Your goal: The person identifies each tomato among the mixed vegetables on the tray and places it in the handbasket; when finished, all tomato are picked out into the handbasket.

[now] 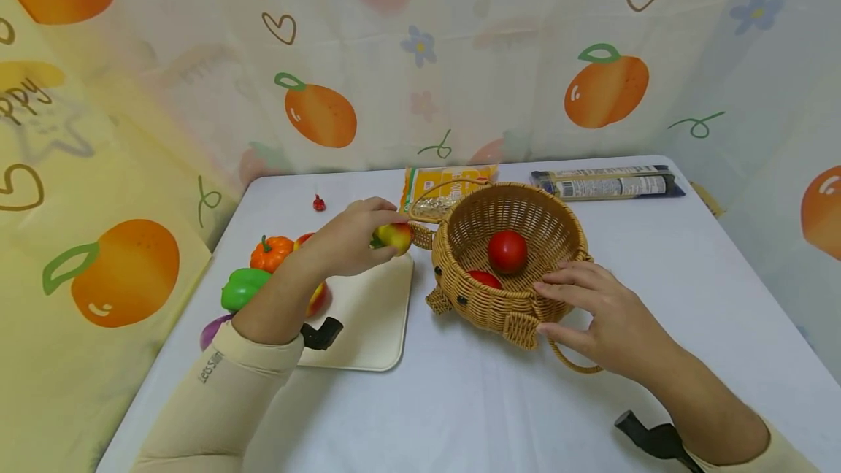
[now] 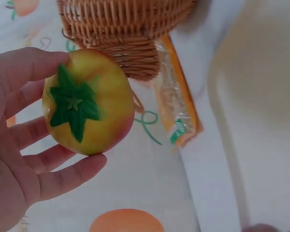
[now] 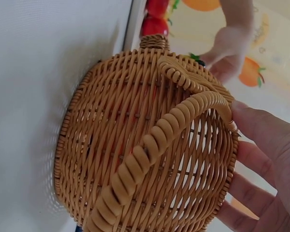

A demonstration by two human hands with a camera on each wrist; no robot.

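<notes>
My left hand (image 1: 355, 236) holds a yellow-and-red tomato (image 2: 94, 108) with a green star-shaped calyx, fingers and thumb round its sides. It is above the tray's far edge, just left of the wicker basket (image 1: 482, 310). This basket has an animal face, small feet and looped handles. Inside lie a red tomato (image 1: 508, 252) and a second red round thing (image 1: 484, 279), partly hidden by the wall. At the basket's right side my right hand (image 1: 611, 312) grips the rim, its fingers over the edge and thumb outside, near a handle (image 3: 150, 150).
A cream tray (image 1: 374, 334) lies left of the basket. Around it are an orange pumpkin (image 1: 271, 252), a green pepper (image 1: 242, 289), a purple thing (image 1: 213, 331) and red-yellow fruit (image 1: 320, 299), partly behind my left arm. Behind stand a yellow packet (image 1: 415, 185) and a long dark package (image 1: 611, 185).
</notes>
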